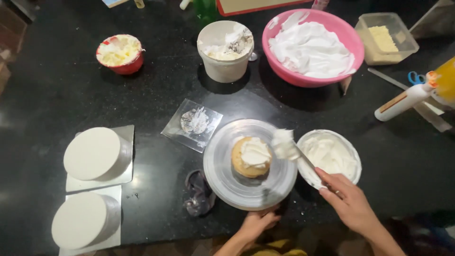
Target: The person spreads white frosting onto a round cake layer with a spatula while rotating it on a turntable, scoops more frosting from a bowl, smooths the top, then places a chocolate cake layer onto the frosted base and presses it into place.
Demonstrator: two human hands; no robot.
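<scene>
left hand (258, 222): at the near rim of the turntable, fingers curled on its edge, holding it. If it turns the plate in a jerk, the small cake could slide off centre.
right hand (348, 201): closed around the handle of a spatula (303, 159), blade raised towards the cake and loaded with a lump of white cream (283, 143). The lump sits at the blade tip and looks heavy; a tilt or a quick move could drop it on the turntable rather than on the cake.
small cake (251, 157): a round golden sponge in the middle of the turntable (222, 180), already topped with a dab of cream. Pressing hard with the blade could tear the crumb or push the sponge sideways.
cream bowl (353, 150): just right of the turntable, under the spatula's path; the wrist could knock its rim.
dark cloth (198, 192): crumpled on the table (156, 90) just left of the turntable; it could catch the turning rim.
two covered cakes (92, 152): white rounds on boards at the left, well apart from the work.
far things: a pink basin (350, 35) of cream, a white tub (225, 61) and a red bowl (119, 53), out of reach of any slip.
</scene>
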